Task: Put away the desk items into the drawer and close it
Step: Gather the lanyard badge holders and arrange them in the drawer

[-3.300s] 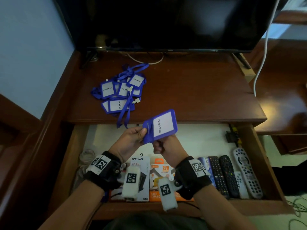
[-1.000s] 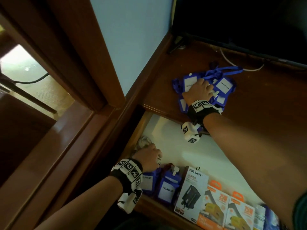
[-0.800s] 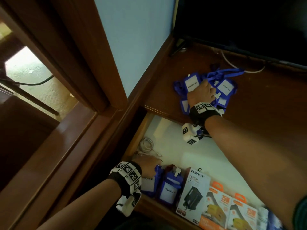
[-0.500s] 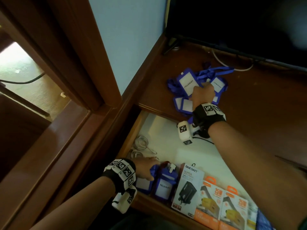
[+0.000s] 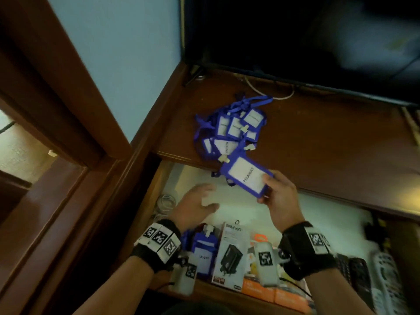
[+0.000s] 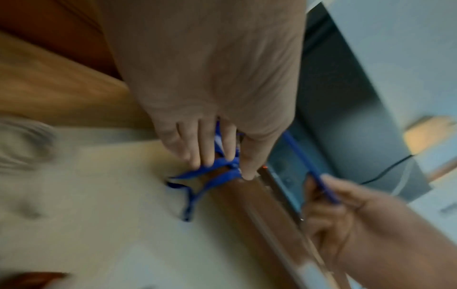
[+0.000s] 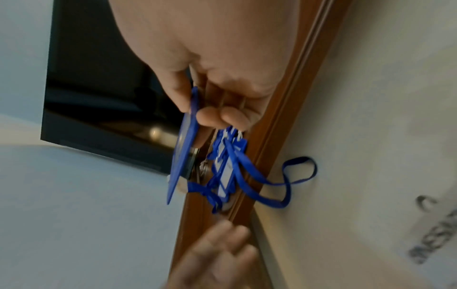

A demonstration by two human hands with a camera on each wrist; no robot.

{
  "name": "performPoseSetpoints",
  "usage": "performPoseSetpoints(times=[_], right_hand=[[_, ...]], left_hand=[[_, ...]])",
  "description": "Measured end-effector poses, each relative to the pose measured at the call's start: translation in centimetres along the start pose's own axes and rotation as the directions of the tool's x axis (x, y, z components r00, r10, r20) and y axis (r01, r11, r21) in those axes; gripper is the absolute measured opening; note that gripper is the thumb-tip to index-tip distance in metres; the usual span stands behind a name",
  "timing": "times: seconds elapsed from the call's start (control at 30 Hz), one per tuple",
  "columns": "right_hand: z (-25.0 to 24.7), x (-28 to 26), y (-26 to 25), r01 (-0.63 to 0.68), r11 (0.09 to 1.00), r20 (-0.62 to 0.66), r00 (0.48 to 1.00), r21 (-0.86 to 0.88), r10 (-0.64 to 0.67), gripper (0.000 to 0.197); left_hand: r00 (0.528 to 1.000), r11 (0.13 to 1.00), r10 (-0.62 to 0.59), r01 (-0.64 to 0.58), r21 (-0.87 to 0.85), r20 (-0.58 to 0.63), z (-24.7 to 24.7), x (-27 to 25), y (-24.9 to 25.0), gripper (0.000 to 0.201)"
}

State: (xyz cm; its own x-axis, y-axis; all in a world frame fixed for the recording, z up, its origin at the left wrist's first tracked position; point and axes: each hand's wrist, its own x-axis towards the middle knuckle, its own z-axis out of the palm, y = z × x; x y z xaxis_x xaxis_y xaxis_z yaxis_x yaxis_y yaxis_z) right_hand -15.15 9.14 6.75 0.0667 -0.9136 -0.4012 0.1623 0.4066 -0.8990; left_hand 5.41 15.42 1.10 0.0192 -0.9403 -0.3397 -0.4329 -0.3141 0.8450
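My right hand [image 5: 266, 187] pinches a blue badge holder [image 5: 247, 178] with a white "PELAWAT" card, held over the back edge of the open drawer [image 5: 229, 296]. In the right wrist view thumb and fingers clamp the badge holder [image 7: 183, 154], and its lanyard [image 7: 284, 187] trails down. My left hand [image 5: 204, 200] hovers open over the drawer, fingers straight and blurred, close to the lanyard [image 6: 210, 172]. A pile of blue badge holders [image 5: 231, 130] lies on the desk top. More badge holders [image 5: 202, 253] sit in the drawer's front left.
The drawer also holds a charger box [image 5: 229, 253], orange boxes [image 5: 261, 289], a coiled white cable [image 5: 166, 201] and remotes [image 5: 363, 276] at the right. A dark screen [image 5: 295, 37] stands at the back of the desk. A wall and wooden frame close off the left.
My right hand has lifted one badge holder off the desk pile and drawn it back over the drawer. My left hand has risen from the badge holders in the drawer toward it.
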Motion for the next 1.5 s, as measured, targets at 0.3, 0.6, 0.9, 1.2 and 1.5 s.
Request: performPoseSetpoints(times=[0.3,0.6,0.9,1.2,1.5], right_hand=[[-6.1,-3.8,-1.3,0.088,0.995,-0.042,0.995,-0.057,-0.090,0.023],[-8.3,-3.2,-2.9,0.070,0.998,-0.208,0.976,0.007,-0.067,0.024],[-11.5,-2.4,-3.2,0.128,0.973,-0.291,0.954,0.190,-0.068,0.018],[-12.9,-2.3,-2.9,0.118,0.911,-0.251,0.968,0.396,-0.017,0.012],[-13.3,-2.2,-3.1,0.150,0.916,-0.268,0.962,0.372,-0.049,0.010]], left_hand=[[0.901,0.897,0.424,-0.403,0.182,-0.095,5.5,1.5,6.7,0.092],[0.940,0.863,0.280,-0.158,0.479,-0.195,2.6,7.0,6.7,0.017],[0.904,0.722,0.206,0.118,0.682,-0.375,-5.0,11.5,6.5,0.013],[0.955,0.736,0.099,0.118,0.666,-0.279,-6.2,14.2,7.2,0.015],[0.928,0.911,0.092,0.068,0.407,-0.361,-7.4,16.7,10.7,0.021]])
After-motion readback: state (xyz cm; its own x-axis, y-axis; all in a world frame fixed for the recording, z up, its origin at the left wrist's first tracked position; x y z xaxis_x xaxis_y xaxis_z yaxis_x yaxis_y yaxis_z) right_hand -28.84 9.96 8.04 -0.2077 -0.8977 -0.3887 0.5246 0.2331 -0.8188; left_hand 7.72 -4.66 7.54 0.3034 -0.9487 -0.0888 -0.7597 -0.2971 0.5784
